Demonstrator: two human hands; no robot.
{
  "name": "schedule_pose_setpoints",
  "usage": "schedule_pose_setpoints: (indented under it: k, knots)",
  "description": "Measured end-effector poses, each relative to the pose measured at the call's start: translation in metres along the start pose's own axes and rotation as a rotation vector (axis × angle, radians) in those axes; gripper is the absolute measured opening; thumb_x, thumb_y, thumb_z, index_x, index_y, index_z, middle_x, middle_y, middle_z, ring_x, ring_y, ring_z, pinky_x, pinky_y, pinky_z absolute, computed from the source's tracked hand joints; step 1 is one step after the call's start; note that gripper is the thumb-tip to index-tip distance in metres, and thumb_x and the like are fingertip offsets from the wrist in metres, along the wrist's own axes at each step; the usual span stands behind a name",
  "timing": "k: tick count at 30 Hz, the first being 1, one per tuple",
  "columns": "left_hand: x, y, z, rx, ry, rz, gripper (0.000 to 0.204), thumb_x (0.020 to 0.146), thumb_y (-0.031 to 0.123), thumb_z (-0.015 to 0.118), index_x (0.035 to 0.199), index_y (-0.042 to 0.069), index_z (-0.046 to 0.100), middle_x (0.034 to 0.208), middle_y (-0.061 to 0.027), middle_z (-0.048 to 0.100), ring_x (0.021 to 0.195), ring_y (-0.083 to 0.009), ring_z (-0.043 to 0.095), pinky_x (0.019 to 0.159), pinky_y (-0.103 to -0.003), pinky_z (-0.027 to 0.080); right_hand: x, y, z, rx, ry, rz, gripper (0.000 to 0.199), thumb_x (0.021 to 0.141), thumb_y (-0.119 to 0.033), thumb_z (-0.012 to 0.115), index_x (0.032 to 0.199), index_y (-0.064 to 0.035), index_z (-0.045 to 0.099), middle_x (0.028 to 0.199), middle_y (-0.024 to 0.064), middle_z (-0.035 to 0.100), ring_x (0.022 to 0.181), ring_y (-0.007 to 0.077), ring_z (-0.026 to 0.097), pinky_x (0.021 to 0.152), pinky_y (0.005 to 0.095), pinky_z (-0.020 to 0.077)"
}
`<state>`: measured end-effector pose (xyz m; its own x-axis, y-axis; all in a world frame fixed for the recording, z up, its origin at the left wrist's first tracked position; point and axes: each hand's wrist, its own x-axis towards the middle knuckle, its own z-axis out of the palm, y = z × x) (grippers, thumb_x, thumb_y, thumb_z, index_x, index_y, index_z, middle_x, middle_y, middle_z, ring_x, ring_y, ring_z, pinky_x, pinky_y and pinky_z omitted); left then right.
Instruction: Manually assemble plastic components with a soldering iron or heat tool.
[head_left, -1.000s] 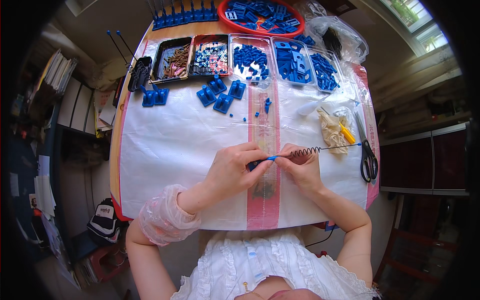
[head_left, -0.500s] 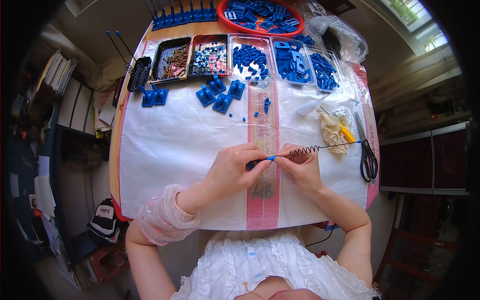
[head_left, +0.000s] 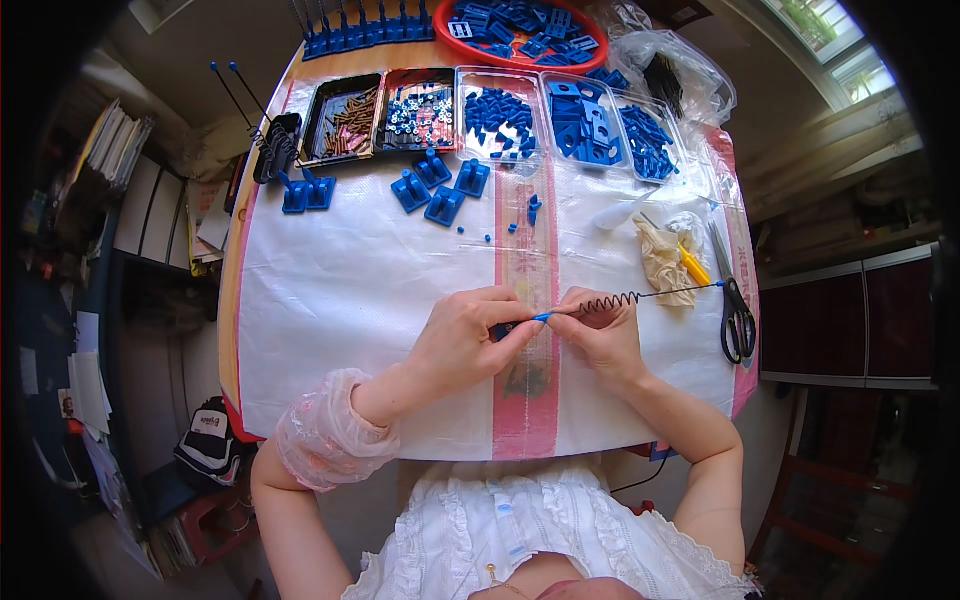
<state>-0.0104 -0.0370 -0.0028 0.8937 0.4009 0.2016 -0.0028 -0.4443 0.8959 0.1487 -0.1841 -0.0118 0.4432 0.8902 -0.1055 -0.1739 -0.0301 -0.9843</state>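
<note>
Black coiled metal wire is pinched in the right hand, and a small blue plastic piece in the left hand, apparently for steady alignment.

Metal coil, glossy plastic sheet

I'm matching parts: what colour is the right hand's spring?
The spring is black, shown best in the head view.

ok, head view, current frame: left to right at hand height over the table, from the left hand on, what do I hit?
Left hand → blue piece at the fingertips → right hand → straight stretch of the black wire → scissors. Coil left out: it overlaps the right hand.
</note>
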Motion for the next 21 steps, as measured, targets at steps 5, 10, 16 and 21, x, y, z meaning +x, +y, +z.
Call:
schedule_pose_setpoints:
  k: [5,10,16,21]
  knots:
    - [0.0,0.0002,-0.0002,-0.022,-0.013,-0.017,0.012,0.087,0.009,0.071,0.091,-0.001,0.073,0.081,-0.0089,0.067,0.063,-0.0181,0.061,0.056,-0.028,0.046,0.0002,-0.0006,-0.0005,-0.018,-0.004,0.008,0.007,0.084,0.004,0.074,0.09,0.0006,0.073,0.087,0.0053,0.07,0.082,0.0099,0.065,0.073,0.0236,0.0516]
    - [0.0002,-0.0024,0.0006,-0.036,-0.032,0.026,0.011,0.088,0.008,0.069,0.094,-0.002,0.07,0.08,-0.0099,0.065,0.062,-0.0177,0.06,0.056,-0.029,0.046,0.0017,-0.0024,-0.0014,-0.019,-0.02,0.018,0.006,0.085,0.004,0.072,0.09,0.0005,0.074,0.086,0.0046,0.071,0.08,0.0088,0.064,0.073,0.0233,0.051]
    - [0.0,-0.0033,0.0008,-0.047,-0.055,0.018,0.011,0.089,0.008,0.068,0.094,-0.002,0.069,0.077,-0.0098,0.063,0.061,-0.017,0.058,0.056,-0.029,0.045,0.0017,-0.0046,-0.0012,-0.046,-0.019,0.027,0.005,0.086,0.003,0.072,0.089,0.0004,0.074,0.084,0.0038,0.071,0.078,0.008,0.063,0.071,0.023,0.05]
    - [0.0004,0.0027,-0.001,-0.059,-0.084,-0.052,0.013,0.088,0.013,0.068,0.089,0.0,0.069,0.078,-0.0144,0.063,0.065,-0.0293,0.061,0.059,-0.038,0.046,0.0013,-0.0071,0.0004,-0.059,-0.002,0.045,0.002,0.085,0.001,0.073,0.086,-0.0008,0.074,0.08,0.0022,0.068,0.071,0.0063,0.058,0.064,0.0223,0.0453]
